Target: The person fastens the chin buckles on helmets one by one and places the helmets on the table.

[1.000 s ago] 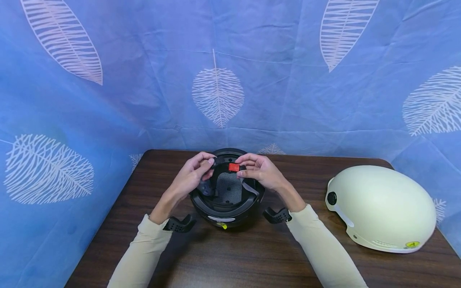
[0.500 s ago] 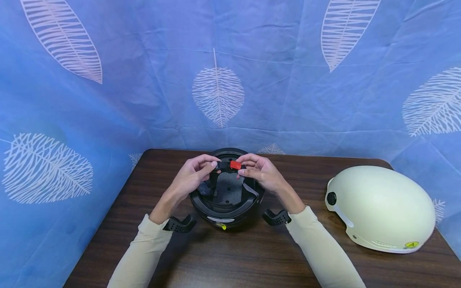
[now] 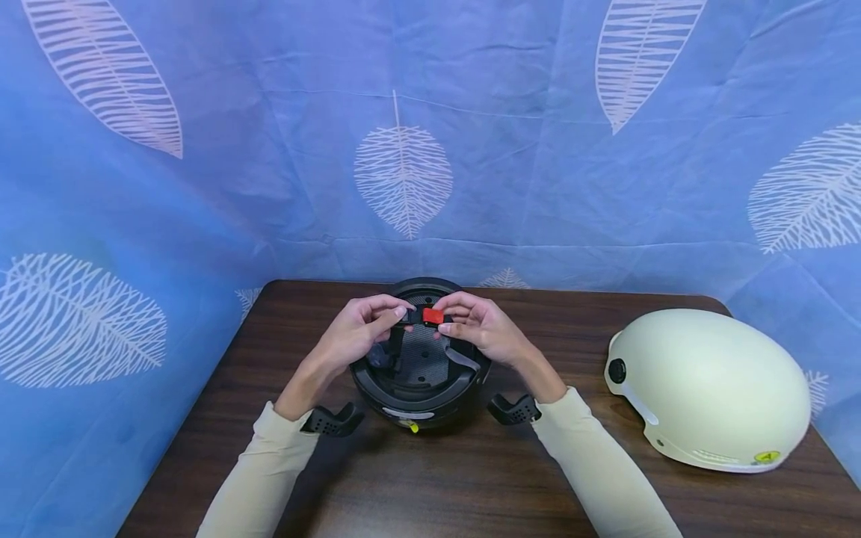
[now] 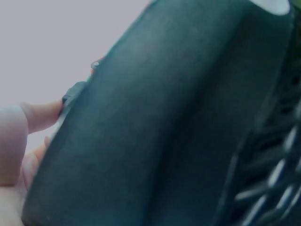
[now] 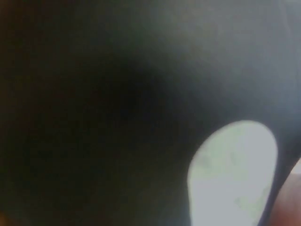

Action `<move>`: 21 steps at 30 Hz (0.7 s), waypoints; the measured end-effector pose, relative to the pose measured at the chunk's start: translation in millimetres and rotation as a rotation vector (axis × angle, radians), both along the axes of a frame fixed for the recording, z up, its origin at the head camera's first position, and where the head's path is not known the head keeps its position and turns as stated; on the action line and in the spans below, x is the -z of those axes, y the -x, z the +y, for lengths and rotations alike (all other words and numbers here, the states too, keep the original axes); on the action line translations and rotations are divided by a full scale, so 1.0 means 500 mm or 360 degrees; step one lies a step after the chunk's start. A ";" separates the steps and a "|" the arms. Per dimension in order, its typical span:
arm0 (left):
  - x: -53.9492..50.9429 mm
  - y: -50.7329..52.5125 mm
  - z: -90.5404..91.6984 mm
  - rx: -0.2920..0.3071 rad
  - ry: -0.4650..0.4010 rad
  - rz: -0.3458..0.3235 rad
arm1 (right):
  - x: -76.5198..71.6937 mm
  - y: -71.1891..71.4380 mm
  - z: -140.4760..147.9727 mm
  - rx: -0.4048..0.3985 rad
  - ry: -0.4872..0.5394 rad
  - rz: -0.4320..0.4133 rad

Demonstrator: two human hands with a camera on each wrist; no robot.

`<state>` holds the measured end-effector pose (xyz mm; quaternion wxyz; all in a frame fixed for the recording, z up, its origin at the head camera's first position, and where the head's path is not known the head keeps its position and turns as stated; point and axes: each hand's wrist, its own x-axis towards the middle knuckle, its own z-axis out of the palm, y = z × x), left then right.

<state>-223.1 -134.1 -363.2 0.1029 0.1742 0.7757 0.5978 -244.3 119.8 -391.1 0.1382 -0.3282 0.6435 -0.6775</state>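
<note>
A black helmet (image 3: 437, 411) lies upside down on the table, its padded inside facing up. Over its opening my right hand (image 3: 489, 326) pinches the red buckle piece (image 3: 433, 316) of the chin strap. From the left my left hand (image 3: 355, 326) pinches the black buckle piece (image 3: 409, 316). The two pieces meet end to end; whether they are latched I cannot tell. In the left wrist view the helmet's dark shell (image 4: 127, 108) covers most of the hand, leaving the thumb beside a black piece (image 4: 73, 92). Blurred dark shell (image 5: 117, 94) fills the right wrist view.
A cream helmet (image 3: 713, 388) rests dome up on the right of the dark wooden table (image 3: 430, 486). Behind the table hangs a blue cloth (image 3: 511, 187) with white leaf prints. Each wrist bears a black camera mount (image 3: 332, 420).
Both hands have drawn the buckle pieces together: the black piece, earlier apart from the red one, now meets it. The black helmet has stayed in place; the head view has shifted slightly.
</note>
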 end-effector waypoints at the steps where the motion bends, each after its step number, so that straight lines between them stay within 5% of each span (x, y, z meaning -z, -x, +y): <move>1: -0.001 -0.001 0.000 0.0004 0.0006 0.0004 | -0.001 -0.001 -0.001 -0.0003 -0.0014 0.0013; 21: -0.003 -0.003 0.004 -0.0074 -0.0022 -0.0051 | -0.006 -0.015 -0.019 0.0215 -0.0211 0.0108</move>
